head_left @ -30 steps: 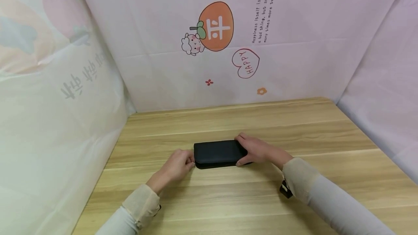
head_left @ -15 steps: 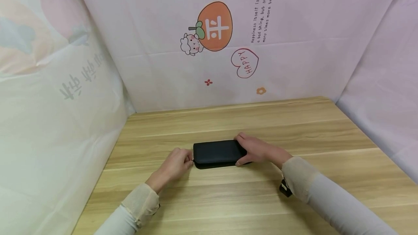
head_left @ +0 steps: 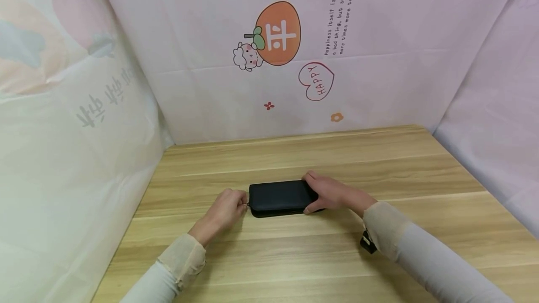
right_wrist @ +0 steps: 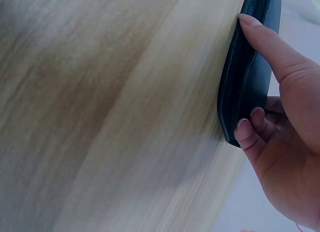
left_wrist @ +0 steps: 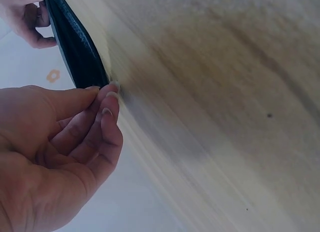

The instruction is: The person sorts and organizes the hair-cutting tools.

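A flat, oblong black zip case lies on the wooden table, its zipped edge facing me. At its left corner my left hand pinches a small zipper pull between thumb and fingertips. A thin dark bit of the pull shows between that hand and the case; the fingertips cover the rest. My right hand grips the case's right end, thumb along the front edge and fingers at the far side. In the right wrist view, the thumb presses the zipped side of the case, with curled fingertips at its end corner.
The wood-grain table stretches around the case on all sides. Printed white cloth hangs behind the table, with more white cloth at left and right. A black strap piece hangs by the right cuff.
My left hand has shifted slightly left, away from the case's corner, and a thin piece of the pull now shows in between. The right hand and the case stay nearly still.
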Tool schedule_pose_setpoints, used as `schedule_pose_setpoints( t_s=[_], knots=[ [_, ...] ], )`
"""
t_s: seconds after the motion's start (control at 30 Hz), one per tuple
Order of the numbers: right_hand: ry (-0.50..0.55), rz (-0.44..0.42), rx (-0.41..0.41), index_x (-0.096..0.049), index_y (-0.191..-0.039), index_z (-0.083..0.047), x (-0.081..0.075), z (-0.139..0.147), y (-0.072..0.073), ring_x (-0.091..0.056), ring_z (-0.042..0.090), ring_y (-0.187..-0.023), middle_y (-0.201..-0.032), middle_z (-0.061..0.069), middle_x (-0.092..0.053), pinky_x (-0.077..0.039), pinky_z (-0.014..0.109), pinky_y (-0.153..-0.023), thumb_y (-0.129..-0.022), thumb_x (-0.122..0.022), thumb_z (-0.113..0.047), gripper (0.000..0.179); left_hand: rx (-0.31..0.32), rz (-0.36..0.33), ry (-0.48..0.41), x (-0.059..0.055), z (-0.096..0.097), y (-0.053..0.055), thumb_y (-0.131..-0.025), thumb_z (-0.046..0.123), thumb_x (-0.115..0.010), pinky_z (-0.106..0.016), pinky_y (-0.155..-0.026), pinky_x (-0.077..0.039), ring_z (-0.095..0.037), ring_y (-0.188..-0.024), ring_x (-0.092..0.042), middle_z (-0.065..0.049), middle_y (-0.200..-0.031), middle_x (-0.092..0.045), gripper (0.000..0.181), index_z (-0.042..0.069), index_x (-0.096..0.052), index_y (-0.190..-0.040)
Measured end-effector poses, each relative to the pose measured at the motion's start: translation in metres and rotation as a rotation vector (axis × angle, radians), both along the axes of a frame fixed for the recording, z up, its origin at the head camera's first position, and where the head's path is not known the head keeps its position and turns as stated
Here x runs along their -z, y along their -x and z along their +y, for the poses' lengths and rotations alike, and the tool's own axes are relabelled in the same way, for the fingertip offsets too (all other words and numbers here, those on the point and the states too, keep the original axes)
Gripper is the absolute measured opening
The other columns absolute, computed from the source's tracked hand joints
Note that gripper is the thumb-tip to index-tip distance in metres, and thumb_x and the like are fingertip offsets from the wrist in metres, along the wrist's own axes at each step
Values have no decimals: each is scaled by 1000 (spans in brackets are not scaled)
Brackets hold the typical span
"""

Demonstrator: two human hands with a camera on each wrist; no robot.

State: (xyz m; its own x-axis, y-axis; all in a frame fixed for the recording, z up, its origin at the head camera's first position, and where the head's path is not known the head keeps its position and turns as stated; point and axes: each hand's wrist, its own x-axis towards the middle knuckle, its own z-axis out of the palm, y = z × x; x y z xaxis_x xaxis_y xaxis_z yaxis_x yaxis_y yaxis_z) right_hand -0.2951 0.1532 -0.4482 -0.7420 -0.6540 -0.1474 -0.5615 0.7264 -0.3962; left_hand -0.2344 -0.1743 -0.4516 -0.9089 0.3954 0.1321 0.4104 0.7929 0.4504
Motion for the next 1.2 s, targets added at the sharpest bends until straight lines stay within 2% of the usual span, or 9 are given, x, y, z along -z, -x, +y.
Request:
schedule_pose_setpoints(
  t_s=[0.37,0.63,0.9,1.2],
  knots=[
    [-2,-15,14,-39,-148,0,0,0,0,-56,30,-125,-140,13,-47,-46,46,-105,-85,-82,-49,91,-12,72,105,-2,3,8,-88,-9,-69,-27,-56,-45,-12,-59,-48,0,-71,-64,15,4,-69,-80],
    [23,13,-17,-41,-145,3,0,0,1,-58,32,-121,-137,15,-49,-47,48,-102,-84,-84,-48,91,-3,86,114,1,1,14,-87,-10,-68,-26,-56,-42,-11,-60,-46,3,-68,-58,20,7,-66,-76],
    [19,-3,-4,-40,-147,-1,2,1,1,-57,29,-123,-138,12,-49,-46,45,-104,-84,-83,-48,90,-22,76,113,3,2,19,-88,-7,-71,-31,-63,-51,-12,-65,-54,-4,-79,-70,15,6,-69,-80],
    [27,10,-8,-41,-145,-1,3,2,0,-59,29,-120,-137,11,-50,-47,46,-102,-83,-83,-49,89,-42,67,122,4,2,25,-89,-5,-70,-31,-59,-48,-13,-62,-51,1,-71,-63,20,8,-64,-75]
  ],
)
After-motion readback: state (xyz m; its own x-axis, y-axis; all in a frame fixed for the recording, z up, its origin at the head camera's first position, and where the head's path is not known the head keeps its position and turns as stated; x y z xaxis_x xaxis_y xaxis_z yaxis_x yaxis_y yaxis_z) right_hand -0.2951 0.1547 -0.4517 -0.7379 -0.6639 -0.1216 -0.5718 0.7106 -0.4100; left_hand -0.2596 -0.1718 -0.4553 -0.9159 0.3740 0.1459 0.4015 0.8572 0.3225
